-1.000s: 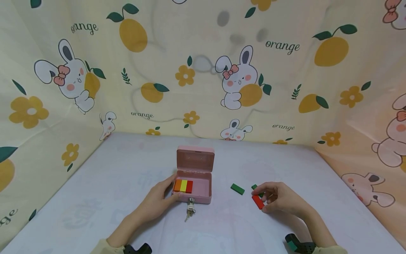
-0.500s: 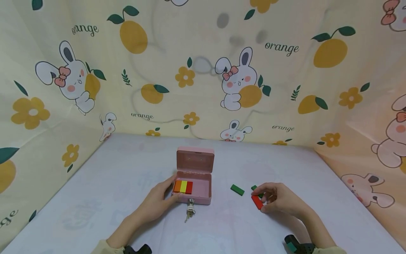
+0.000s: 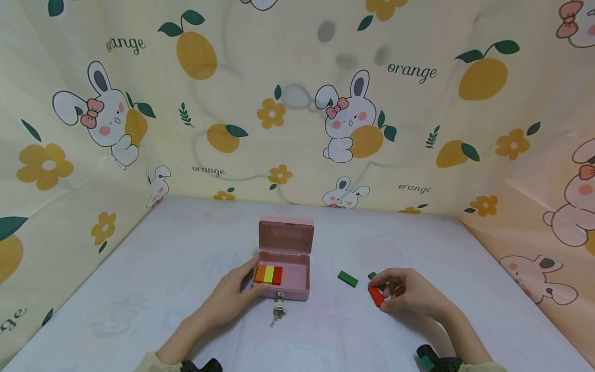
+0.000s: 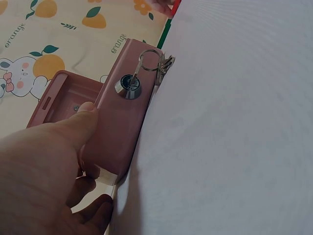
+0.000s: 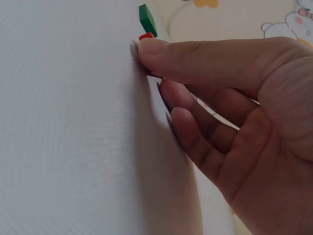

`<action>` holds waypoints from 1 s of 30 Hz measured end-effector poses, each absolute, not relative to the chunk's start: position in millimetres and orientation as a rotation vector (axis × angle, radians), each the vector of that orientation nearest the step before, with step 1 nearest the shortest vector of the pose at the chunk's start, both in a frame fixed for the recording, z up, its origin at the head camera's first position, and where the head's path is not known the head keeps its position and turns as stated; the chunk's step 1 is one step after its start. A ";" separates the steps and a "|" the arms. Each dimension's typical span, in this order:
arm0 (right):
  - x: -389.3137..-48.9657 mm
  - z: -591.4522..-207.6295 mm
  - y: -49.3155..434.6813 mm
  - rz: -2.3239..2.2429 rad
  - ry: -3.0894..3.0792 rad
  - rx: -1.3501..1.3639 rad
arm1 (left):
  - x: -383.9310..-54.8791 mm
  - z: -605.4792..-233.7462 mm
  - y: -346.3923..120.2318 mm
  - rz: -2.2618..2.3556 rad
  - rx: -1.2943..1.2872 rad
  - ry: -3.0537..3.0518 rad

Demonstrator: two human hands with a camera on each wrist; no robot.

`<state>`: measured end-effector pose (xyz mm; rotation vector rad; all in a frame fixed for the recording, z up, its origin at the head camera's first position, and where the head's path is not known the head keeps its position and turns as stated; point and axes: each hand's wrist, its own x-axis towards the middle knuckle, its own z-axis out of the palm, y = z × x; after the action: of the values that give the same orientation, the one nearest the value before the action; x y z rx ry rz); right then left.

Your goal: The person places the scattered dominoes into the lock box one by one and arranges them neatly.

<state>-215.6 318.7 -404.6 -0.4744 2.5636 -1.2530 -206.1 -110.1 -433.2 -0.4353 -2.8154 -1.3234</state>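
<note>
Blocks [image 3: 268,274] part-fill pink box [image 3: 297,294], left hand [image 3: 232,290] gripping it; right hand [image 3: 410,291] pinches red block [image 3: 375,296], green blocks [image 3: 347,279] remaining outside, right.

Pink box [image 4: 115,132]: painted metal by the look, smooth, w/ satin sheen. Lock [image 4: 128,90]: polished metal, v. shiny; key ring [image 4: 149,50] & keys [image 4: 167,66] bare metal, also shiny. Red block [image 3: 375,296] & green block [image 3: 347,279]: smooth, wood or plastic, can't tell. Bench [image 3: 186,248] surf. matt. Backdrop [image 3: 297,134]: printed sheet, lightly creased, matl. unclear. Sleeves [image 3: 155,363]: matt cloth.
</note>
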 end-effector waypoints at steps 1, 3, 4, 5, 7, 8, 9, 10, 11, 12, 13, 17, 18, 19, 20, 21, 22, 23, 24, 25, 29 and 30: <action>-215.4 -404.4 318.4 -1.253 2.565 -0.472 | -206.1 -433.3 -110.2 -1.322 -0.438 -2.815; -214.8 -404.0 317.6 -1.252 2.568 -0.469 | -206.5 -433.8 -110.4 -1.322 -0.441 -2.812; -214.6 -403.8 317.2 -1.251 2.570 -0.468 | -206.6 -434.0 -110.4 -1.322 -0.443 -2.810; -214.2 -403.7 316.8 -1.249 2.573 -0.468 | -206.7 -434.2 -110.5 -1.322 -0.445 -2.810; -213.8 -403.4 316.5 -1.250 2.575 -0.465 | -207.0 -434.6 -110.7 -1.324 -0.450 -2.806; -213.6 -403.4 316.5 -1.252 2.575 -0.465 | -207.2 -434.7 -110.7 -1.325 -0.450 -2.806; -213.5 -403.4 316.5 -1.253 2.574 -0.464 | -207.0 -434.7 -110.7 -1.322 -0.449 -2.808; -213.5 -403.4 316.6 -1.256 2.572 -0.462 | -207.0 -434.6 -110.7 -1.322 -0.450 -2.809; -213.5 -403.5 316.7 -1.259 2.569 -0.459 | -206.8 -434.5 -110.7 -1.321 -0.447 -2.811; -213.6 -403.7 316.7 -1.264 2.565 -0.456 | -206.9 -434.5 -110.7 -1.319 -0.446 -2.811; -213.7 -403.7 316.7 -1.267 2.561 -0.450 | -206.8 -434.4 -110.7 -1.318 -0.444 -2.812; -214.1 -403.9 316.4 -1.278 2.557 -0.428 | -206.6 -434.0 -110.7 -1.321 -0.450 -2.809; -214.1 -403.8 316.3 -1.282 2.555 -0.425 | -206.7 -433.9 -110.7 -1.322 -0.454 -2.807; -214.0 -403.7 316.2 -1.284 2.555 -0.424 | -206.7 -433.8 -110.7 -1.323 -0.456 -2.805; -213.8 -403.7 316.0 -1.286 2.557 -0.425 | -206.8 -433.7 -110.7 -1.323 -0.459 -2.803; -213.7 -403.6 315.9 -1.289 2.558 -0.426 | -206.8 -433.6 -110.6 -1.322 -0.460 -2.802; -213.6 -403.5 315.8 -1.291 2.559 -0.429 | -207.0 -433.6 -110.6 -1.321 -0.459 -2.800; -213.4 -403.4 315.5 -1.295 2.560 -0.432 | -207.1 -433.7 -110.6 -1.320 -0.457 -2.801; -213.3 -403.4 315.2 -1.297 2.563 -0.434 | -207.2 -433.6 -110.6 -1.321 -0.457 -2.801; -213.4 -403.3 314.9 -1.300 2.567 -0.436 | -207.2 -433.4 -110.5 -1.323 -0.454 -2.802; -213.8 -403.1 313.5 -1.313 2.571 -0.425 | -207.0 -433.4 -110.3 -1.326 -0.443 -2.810; -213.9 -403.0 313.2 -1.313 2.574 -0.425 | -206.9 -433.3 -110.2 -1.328 -0.442 -2.810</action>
<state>-213.9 313.2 -403.0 -0.4253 2.5737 -1.3126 -206.9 -110.2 -433.3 -0.4418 -2.8099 -1.3283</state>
